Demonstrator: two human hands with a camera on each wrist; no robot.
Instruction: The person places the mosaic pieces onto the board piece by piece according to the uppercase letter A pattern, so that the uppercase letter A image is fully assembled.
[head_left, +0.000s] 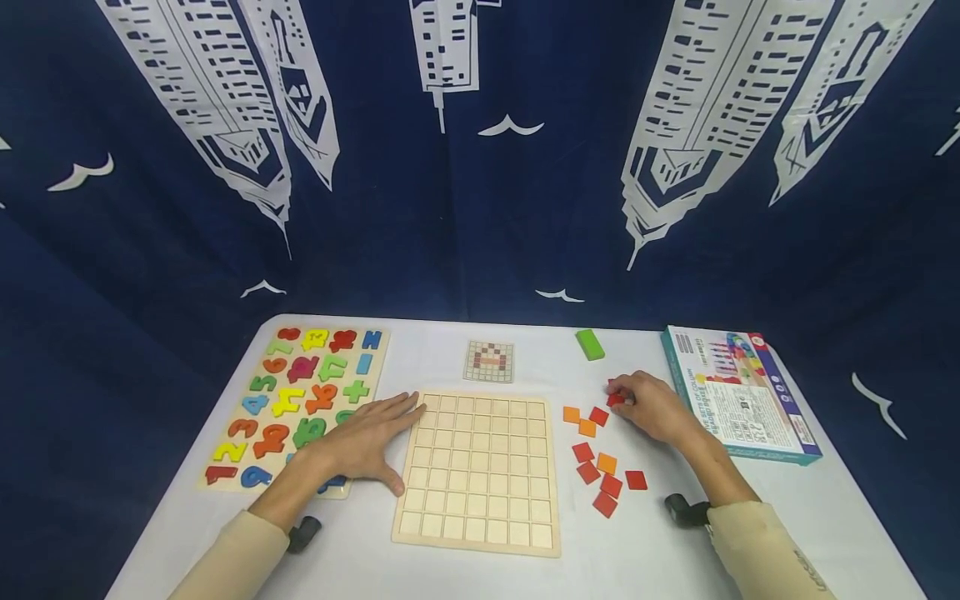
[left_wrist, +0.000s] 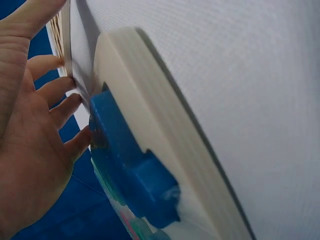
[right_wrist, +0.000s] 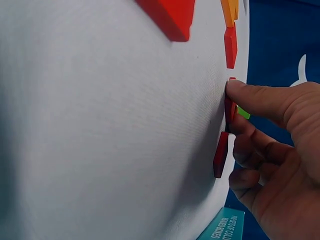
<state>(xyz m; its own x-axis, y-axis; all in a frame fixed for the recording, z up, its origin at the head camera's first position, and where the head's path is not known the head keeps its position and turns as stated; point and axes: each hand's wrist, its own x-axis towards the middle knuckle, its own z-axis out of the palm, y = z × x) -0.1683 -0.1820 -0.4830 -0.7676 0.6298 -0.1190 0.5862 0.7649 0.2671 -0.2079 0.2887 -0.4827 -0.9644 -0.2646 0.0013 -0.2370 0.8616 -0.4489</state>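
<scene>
Head view: a teal-edged cardboard box (head_left: 742, 396), lettered in part "SETS OF COLU" on the side facing the right wrist camera, lies at far right. Beside it, a right hand (head_left: 651, 407) pinches a flat red square tile (right_wrist: 230, 110); a left hand (head_left: 365, 439), fingers spread wide, touches the left edge of a pale wooden grid board (head_left: 477, 481). The left arm partly covers a wooden puzzle board with coloured numerals (head_left: 251, 459). Loose red and orange square tiles (head_left: 587, 472) lie right of the grid; a bright green block (head_left: 590, 344) sits beyond.
</scene>
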